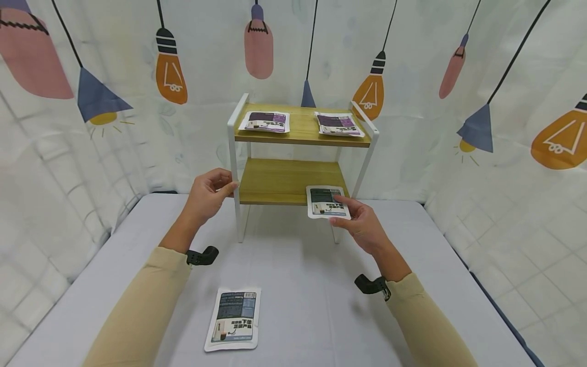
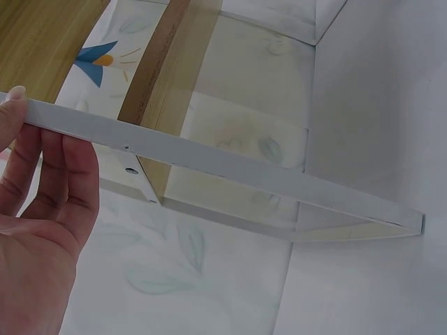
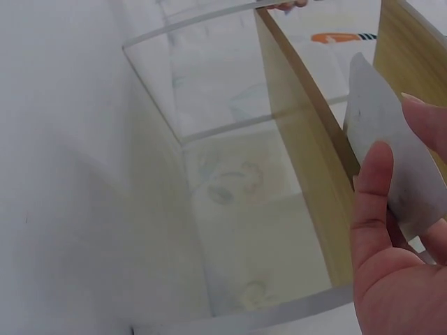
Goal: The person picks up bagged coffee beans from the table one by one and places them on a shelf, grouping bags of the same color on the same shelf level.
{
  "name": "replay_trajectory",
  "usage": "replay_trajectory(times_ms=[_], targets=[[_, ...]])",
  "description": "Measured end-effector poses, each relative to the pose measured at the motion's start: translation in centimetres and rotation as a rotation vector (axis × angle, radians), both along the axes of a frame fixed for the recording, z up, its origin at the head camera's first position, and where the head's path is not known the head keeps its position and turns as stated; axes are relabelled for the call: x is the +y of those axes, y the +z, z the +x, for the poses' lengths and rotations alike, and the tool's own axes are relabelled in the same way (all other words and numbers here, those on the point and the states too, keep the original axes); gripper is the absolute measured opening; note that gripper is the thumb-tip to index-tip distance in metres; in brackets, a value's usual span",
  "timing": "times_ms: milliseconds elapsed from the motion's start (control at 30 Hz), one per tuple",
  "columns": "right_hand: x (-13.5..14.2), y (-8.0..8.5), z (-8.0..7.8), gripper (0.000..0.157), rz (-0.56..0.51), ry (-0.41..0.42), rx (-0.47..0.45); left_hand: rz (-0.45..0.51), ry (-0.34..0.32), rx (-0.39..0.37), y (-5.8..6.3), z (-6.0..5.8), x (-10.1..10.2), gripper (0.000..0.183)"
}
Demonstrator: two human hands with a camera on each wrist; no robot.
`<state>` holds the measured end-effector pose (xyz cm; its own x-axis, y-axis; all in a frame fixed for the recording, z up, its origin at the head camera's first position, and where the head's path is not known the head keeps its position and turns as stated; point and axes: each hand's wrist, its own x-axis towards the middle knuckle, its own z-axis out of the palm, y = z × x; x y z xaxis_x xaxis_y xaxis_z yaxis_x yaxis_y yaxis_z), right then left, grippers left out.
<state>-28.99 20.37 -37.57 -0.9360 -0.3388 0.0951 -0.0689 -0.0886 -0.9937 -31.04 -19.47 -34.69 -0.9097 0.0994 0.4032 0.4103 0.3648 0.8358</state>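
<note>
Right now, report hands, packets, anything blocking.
Left hand gripping white frame. Right hand holding packet by lower shelf, front right. Another packet lying on table. No obstruction seen.

From the bottom edge, the left forearm point(image 1: 144, 306) and right forearm point(image 1: 424, 318) are extended; the left hand point(image 1: 207, 196) is curled left of centre, the right hand point(image 1: 365, 227) pinched right of centre.

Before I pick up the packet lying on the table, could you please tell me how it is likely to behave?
The packet will probably slide rather than roll or tip, since it lies flat on the table. It may flex at its edges, where the white border looks thin.
</note>
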Motion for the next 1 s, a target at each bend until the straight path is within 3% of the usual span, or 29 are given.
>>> replay_trajectory(times_ms=[533, 1000], targets=[[-0.09, 0.04, -0.11, 0.069, 0.025, -0.02, 0.014, 0.001, 0.0, -0.002, -0.07, -0.04, -0.05, 0.028], [-0.21, 0.14, -0.07, 0.067, 0.073, -0.085, 0.01, -0.006, 0.003, -0.004, 0.01, -0.07, -0.05, 0.026]])
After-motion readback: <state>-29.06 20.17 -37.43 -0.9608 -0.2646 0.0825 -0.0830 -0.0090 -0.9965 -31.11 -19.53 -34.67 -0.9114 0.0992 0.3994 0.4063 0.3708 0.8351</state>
